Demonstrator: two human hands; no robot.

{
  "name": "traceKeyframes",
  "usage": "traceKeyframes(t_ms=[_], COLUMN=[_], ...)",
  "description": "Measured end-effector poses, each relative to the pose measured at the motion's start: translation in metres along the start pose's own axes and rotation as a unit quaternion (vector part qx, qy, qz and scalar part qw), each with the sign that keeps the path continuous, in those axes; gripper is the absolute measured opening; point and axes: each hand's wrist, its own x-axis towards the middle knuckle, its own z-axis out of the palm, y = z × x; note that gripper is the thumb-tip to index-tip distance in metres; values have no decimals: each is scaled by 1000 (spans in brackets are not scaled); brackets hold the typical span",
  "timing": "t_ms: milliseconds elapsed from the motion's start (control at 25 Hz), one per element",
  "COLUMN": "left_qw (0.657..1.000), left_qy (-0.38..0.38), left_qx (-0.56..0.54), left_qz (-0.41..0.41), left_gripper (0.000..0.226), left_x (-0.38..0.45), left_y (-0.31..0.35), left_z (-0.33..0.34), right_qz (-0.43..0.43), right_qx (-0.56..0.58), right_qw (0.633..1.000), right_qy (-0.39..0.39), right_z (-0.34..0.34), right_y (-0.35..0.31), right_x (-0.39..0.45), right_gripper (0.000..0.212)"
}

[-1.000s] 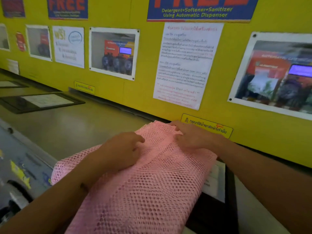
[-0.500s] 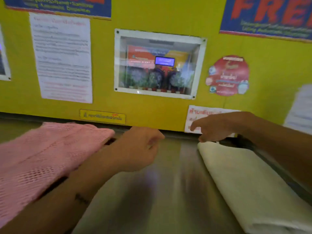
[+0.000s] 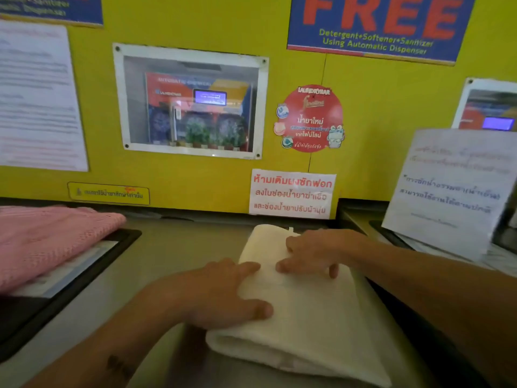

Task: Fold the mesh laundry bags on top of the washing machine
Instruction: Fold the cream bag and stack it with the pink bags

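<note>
A cream-white mesh laundry bag lies folded on the steel washing machine top, right of centre. My left hand rests on the bag's left edge, thumb over the top layer and fingers spread. My right hand presses down on the bag's far part, fingertips bent onto the fabric. A pink mesh laundry bag lies folded at the far left, apart from both hands.
A black-framed panel lies under the pink bag. The yellow wall with posters and stickers stands close behind. A white paper notice leans at the right over another machine's top.
The view has swung right from the pink bag to the white one. Both hands left the pink bag, crossed the steel top and now rest on the white bag.
</note>
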Motion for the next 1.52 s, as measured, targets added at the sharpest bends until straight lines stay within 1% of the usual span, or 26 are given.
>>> traceKeyframes(t_ms=[120,200,240,280,320,400,560,720,800,1000,1080,1160,1240,1320,1360,1440,1480,1520], left_qw=[998,993,990,985,980,969,956,940,935,919,917,915,915,914,912,911,915,926], left_qy=[46,88,118,150,180,226,280,336,352,391,395,400,397,397,400,405,398,376], left_qx=[0,-6,0,9,16,21,23,15,20,45,45,44,55,73,75,70,59,32], left_qz=[-50,-72,-78,-83,-87,-94,-88,-65,-46,-31,-25,-25,-38,-50,-53,-47,-33,-15], left_gripper=[81,69,63,56,51,46,43,43,43,32,31,31,33,34,35,32,31,31], left_x=[-14,-23,-26,-30,-33,-39,-51,-60,-65,-79,-84,-89,-94,-99,-101,-104,-108,-114], left_y=[-31,-52,-61,-71,-79,-92,-115,-128,-131,-150,-156,-162,-168,-172,-173,-169,-167,-165], left_z=[-9,-15,-15,-14,-11,-6,-2,0,-1,-8,-7,-5,-5,-5,-5,-5,-5,-6], right_qz=[-78,-115,-126,-131,-137,-149,-159,-198,-219,-239,-245,-248,-247,-243,-236,-227,-227,-227], right_qx=[-13,-47,-48,-24,10,57,75,152,165,198,197,209,263,302,293,206,165,151], right_qw=[997,989,984,982,981,980,976,962,955,938,936,936,928,919,922,940,945,945], right_qy=[11,76,115,134,137,119,131,108,117,155,157,134,88,70,87,147,170,179], right_z=[-15,-21,-20,-17,-13,-4,1,2,6,3,5,7,4,-1,-1,3,6,9], right_y=[-17,-24,-26,-30,-33,-42,-57,-67,-74,-84,-90,-96,-97,-95,-93,-91,-91,-90], right_x=[6,19,28,37,45,57,68,67,65,61,60,59,56,53,54,59,61,64], right_gripper=[56,52,54,56,59,62,66,70,70,58,61,62,60,61,59,50,45,43])
